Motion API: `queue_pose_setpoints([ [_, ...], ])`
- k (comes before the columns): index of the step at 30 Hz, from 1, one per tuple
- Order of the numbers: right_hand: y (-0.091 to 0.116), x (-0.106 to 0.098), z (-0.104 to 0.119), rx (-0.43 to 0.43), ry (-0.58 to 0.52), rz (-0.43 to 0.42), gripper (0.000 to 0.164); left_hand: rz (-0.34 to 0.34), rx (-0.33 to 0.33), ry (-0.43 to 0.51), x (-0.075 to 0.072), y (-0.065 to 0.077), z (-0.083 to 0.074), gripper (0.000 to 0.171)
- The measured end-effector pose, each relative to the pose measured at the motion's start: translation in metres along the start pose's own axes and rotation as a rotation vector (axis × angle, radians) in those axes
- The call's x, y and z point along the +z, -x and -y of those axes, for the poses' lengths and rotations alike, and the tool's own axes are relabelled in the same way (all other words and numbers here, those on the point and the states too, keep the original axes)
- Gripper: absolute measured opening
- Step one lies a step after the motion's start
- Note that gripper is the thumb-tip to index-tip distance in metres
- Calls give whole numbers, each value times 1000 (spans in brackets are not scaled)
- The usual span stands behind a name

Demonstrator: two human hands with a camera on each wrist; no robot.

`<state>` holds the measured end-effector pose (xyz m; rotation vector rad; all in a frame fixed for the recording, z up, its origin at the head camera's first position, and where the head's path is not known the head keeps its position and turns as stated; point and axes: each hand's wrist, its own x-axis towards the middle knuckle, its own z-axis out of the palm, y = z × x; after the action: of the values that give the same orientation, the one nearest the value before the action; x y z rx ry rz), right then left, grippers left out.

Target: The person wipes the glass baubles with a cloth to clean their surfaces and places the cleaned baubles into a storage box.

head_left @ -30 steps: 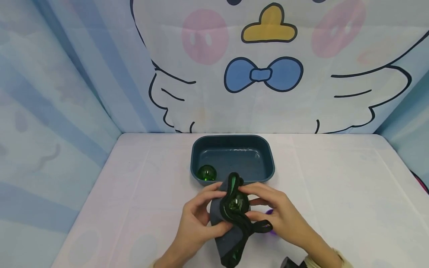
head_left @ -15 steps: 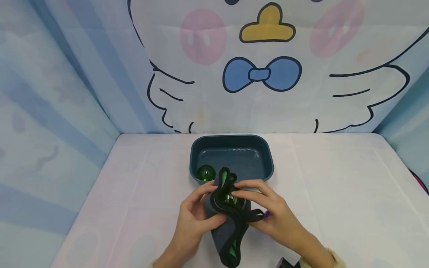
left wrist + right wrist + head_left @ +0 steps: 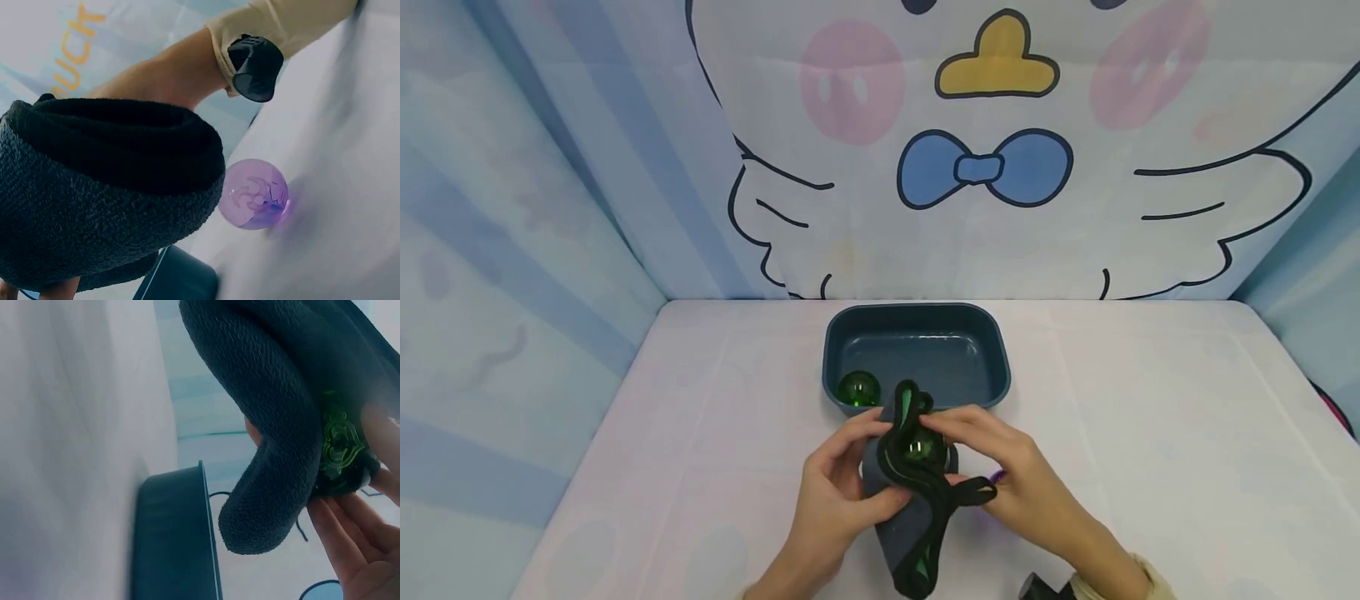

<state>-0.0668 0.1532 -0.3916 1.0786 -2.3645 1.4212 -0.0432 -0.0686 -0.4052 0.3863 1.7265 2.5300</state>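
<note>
Two hands busy: your left hand (image 3: 831,492) grips the dark cloth (image 3: 931,504) at bottom centre of frame, long axis roughly top to bottom. Your right hand (image 3: 1030,483) pinches the green ball (image 3: 925,448) against its upper right side, so right's nearer. Can't tell how deep it's tucked. Purple ball (image 3: 255,195) is partly hidden by that hand. Farther up, blue tray (image 3: 951,362), second green ball (image 3: 859,389) in its lower left corner.

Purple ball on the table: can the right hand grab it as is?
Probably not yet: the right hand pinches a green ball at the dark fabric. The purple ball looks uncovered on the table, so letting go should free the way.
</note>
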Motion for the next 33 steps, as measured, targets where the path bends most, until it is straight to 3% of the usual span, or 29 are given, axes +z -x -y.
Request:
queue_pose_setpoints([
  [6, 0, 5, 5, -74, 60, -13, 71, -27, -9, 8, -1, -1, 0, 51],
  [12, -4, 11, 4, -245, 105, -150, 49, -39, -43, 12, 0, -1, -1, 52],
  [16, -6, 11, 3, -302, 118, -172, 41, -35, -49, 17, -1, -1, -1, 52],
  [19, -5, 8, 3, -232, 59, -135, 42, -4, -6, 15, -2, 0, 1, 50],
  [23, -1, 2, 4, -22, -57, -49, 50, 32, 48, 9, -3, 1, 2, 48],
  [26, -1, 0, 7, 82, -59, -1, 58, 24, 18, 15, -3, 1, 1, 48],
  [30, -1, 1, 8, 66, 7, -19, 62, -10, -54, 41, -3, 0, 1, 51],
  [33, -2, 2, 6, -38, 29, -66, 62, -22, -89, 68, -3, -1, 1, 52],
])
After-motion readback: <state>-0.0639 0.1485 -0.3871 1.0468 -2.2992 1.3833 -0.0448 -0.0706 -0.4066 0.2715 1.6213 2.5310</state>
